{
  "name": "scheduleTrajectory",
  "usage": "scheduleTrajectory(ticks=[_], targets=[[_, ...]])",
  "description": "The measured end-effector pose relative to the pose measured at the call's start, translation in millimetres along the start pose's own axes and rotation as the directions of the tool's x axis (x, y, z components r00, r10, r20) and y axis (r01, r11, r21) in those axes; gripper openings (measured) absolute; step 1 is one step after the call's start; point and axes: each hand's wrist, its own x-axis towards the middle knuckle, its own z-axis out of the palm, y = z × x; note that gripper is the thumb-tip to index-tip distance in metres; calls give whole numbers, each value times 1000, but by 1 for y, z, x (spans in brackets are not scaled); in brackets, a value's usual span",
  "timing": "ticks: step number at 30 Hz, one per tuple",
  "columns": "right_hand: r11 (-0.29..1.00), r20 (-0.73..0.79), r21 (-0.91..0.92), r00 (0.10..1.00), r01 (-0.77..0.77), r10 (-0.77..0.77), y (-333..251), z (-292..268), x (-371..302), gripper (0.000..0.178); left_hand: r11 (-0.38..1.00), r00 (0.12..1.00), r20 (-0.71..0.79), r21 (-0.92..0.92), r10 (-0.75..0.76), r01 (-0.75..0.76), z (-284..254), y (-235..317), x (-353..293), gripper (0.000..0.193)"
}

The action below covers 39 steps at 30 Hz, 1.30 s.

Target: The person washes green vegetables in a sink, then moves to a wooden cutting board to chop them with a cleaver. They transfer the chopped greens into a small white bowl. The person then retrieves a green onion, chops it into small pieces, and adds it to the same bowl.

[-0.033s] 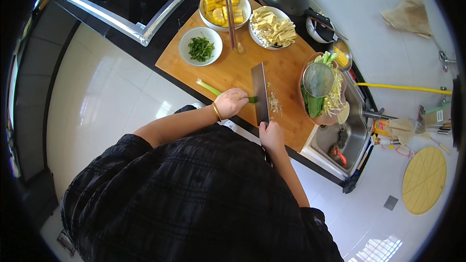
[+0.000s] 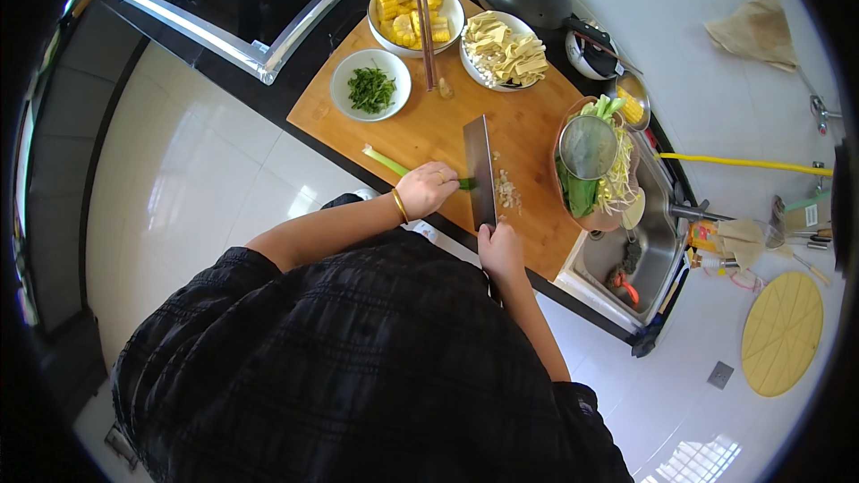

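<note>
A wide-bladed cleaver (image 2: 480, 165) stands with its blade across the wooden cutting board (image 2: 537, 139); my right hand (image 2: 502, 249) is closed around its handle near the board's front edge. My left hand (image 2: 426, 188) wears a ring and presses down on a scallion (image 2: 386, 162). The scallion's pale end sticks out to the left, and its green part shows between my fingers and the blade. Finely chopped pale bits (image 2: 506, 191), perhaps garlic, lie just right of the cleaver. The blade's edge against the scallion is hard to make out.
At the back are bowls of corn (image 2: 412, 13) with chopsticks (image 2: 424, 31) across it, tofu-skin strips (image 2: 514, 58), and chopped greens (image 2: 370, 90). A basket of vegetables with a strainer (image 2: 588, 148) sits beside the sink (image 2: 658, 250). The stove (image 2: 224, 0) is far left.
</note>
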Motion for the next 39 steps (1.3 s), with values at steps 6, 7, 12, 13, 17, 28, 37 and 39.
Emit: scheduleTrajectory(ticks=[6,7,12,13,17,28,37,39], targets=[[995,-101,94,995,35,-25,-5,15,23,30,1000,999,39,20,19,-20,1,-3,2,17],[990,-102,143,995,7,8,-4,14,23,30,1000,999,52,22,12,-13,0,-3,3,17],[991,-78,131,997,29,-19,-2,-8,9,31,999,999,39,34,-20,19,-26,7,14,15],[994,-77,96,996,57,-49,-7,-15,1,31,999,998,56,48,-19,16,-31,6,14,15],[1000,-15,14,1000,26,-25,-3,-4,-1,31,997,994,103,66,-33,27,-25,-2,3,12],[970,-36,234,997,-63,74,9,13,27,33,1000,1000,27,-1,9,-9,-13,-4,4,13],[999,-8,30,1000,-17,17,10,6,10,32,999,998,61,47,-25,22,-3,0,3,16],[1000,-23,21,1000,-15,15,7,10,12,32,999,999,42,46,-14,12,-1,-2,2,16]])
